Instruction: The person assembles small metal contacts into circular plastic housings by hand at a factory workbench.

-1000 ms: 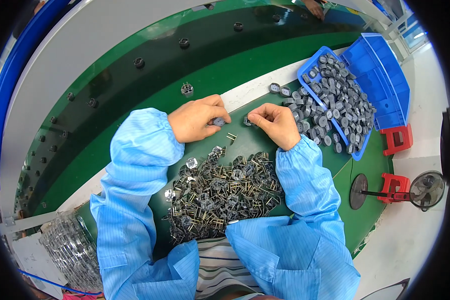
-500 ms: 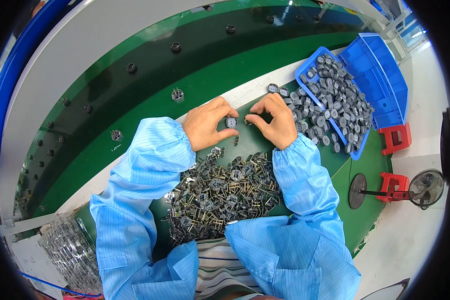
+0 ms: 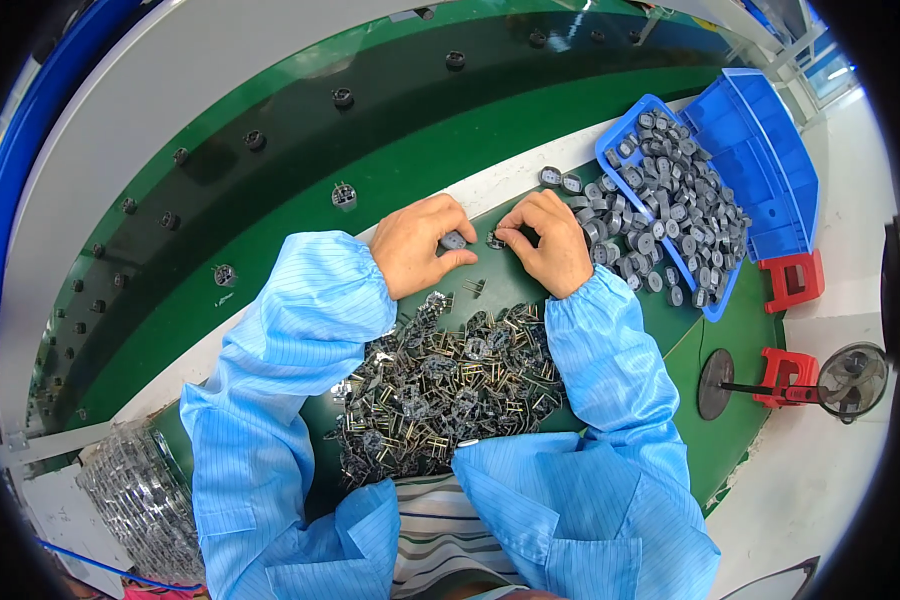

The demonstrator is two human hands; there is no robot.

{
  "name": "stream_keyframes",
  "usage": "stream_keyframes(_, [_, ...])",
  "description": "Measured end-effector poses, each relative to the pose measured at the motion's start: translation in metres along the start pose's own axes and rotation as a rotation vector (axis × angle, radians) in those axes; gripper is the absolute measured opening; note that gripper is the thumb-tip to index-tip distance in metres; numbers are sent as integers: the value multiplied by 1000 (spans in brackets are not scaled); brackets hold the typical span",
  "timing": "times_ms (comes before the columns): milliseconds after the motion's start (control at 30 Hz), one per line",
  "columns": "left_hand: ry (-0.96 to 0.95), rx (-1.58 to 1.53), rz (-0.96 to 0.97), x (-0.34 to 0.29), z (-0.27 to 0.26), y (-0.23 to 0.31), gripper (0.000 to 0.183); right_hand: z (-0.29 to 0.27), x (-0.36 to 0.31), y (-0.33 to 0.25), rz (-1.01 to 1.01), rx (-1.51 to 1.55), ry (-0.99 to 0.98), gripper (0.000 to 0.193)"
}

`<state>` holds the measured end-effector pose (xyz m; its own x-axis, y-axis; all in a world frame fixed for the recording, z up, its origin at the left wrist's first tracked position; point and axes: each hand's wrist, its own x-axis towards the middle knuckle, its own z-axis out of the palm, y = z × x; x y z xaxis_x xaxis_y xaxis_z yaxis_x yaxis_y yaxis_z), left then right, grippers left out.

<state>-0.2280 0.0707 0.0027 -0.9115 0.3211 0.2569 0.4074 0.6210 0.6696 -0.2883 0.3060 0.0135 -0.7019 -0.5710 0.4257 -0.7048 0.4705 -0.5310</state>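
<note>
Both forearms up from the lower edge, sleeved in light blue to the wrists, elbows spread wide, converging toward the middle. Left hand (image 3: 418,245) palm down, knuckles up, fingers curled inward, thumb and forefinger pinched together at the tips. Right hand (image 3: 547,240) just beside it, back of the hand up, wrist bent slightly inward, fingers bunched and curled toward the left hand's fingertips. Fingertips of the two hands near each other, not clearly touching.
</note>
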Motion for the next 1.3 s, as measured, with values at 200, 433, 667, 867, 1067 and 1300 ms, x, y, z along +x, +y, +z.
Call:
stream_keyframes(200, [-26,-156,180,6,3,1,45,-1,-1,2,-3,-38,-2,12])
stream_keyframes(433, [38,2,28,1,-1,6,38,-2,-1,-2,71,61,-34,13])
stream_keyframes(667, [71,26,64,4,4,2,41,13,-1,-13,93,220,-41,14])
stream_keyframes(867, [59,20,26,4,4,1,43,14,5,-17,57,176,-54,16])
stream_keyframes(1067, [60,29,31,5,5,5,42,14,1,-27,163,169,-75,17])
stream_keyframes(1300, [180,17,30,7,-6,-8,35,2,12,-2,-39,-68,341,30])
